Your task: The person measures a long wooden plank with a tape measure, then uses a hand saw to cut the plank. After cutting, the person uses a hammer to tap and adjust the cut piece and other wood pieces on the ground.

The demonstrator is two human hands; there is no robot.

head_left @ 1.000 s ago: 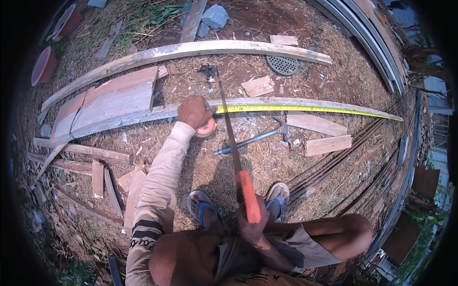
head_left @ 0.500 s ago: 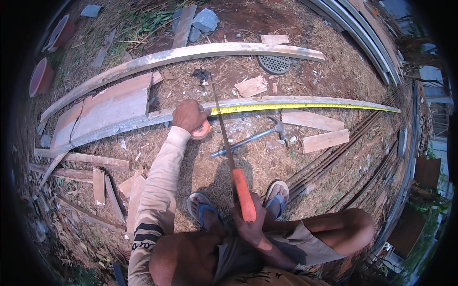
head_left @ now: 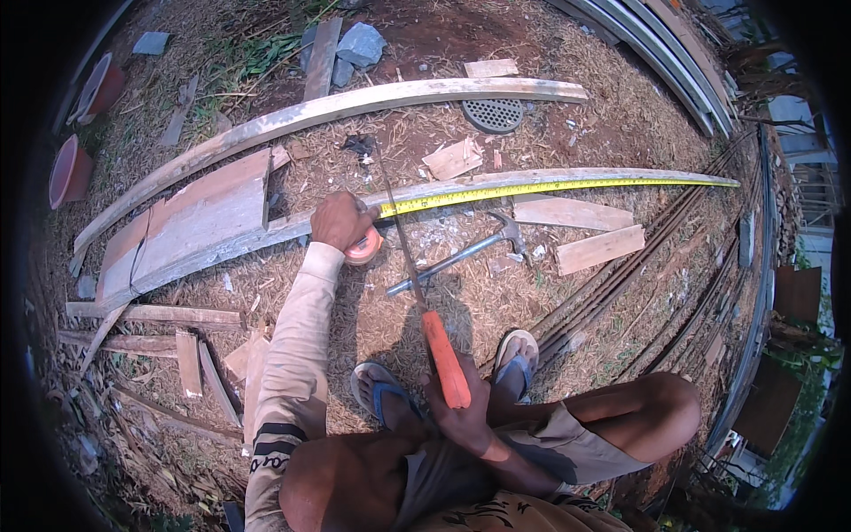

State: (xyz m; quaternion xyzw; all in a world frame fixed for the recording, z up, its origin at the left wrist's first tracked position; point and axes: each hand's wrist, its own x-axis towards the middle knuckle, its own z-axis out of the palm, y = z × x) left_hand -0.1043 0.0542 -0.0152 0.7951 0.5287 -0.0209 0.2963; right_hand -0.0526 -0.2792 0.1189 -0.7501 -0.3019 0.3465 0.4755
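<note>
My left hand (head_left: pixel 338 220) is closed around an orange tape measure (head_left: pixel 364 248) beside a long timber beam (head_left: pixel 532 176). From it the yellow tape blade (head_left: pixel 496 190) runs out along the beam's near side toward the far right end. In my right hand (head_left: pixel 463 418), near my knees, is a handsaw (head_left: pixel 445 359) gripped by its orange handle. Its narrow blade points away from me and, in the picture, crosses the beam just right of my left hand; whether it touches the wood I cannot tell. A claw hammer (head_left: pixel 461 262) lies on the ground right of the blade.
A wide board (head_left: pixel 186 222) lies along the beam's left part. Beyond stretches a second beam (head_left: pixel 346 105), with a round perforated grate (head_left: pixel 493 115) under its right end. Offcuts (head_left: pixel 601 250) and thin rods (head_left: pixel 638 248) lie at right, more wood scraps (head_left: pixel 189 363) at left.
The view has shifted slightly, so the beam sits a little differently in the picture. Both hands keep their hold on the tape measure and the handsaw.
</note>
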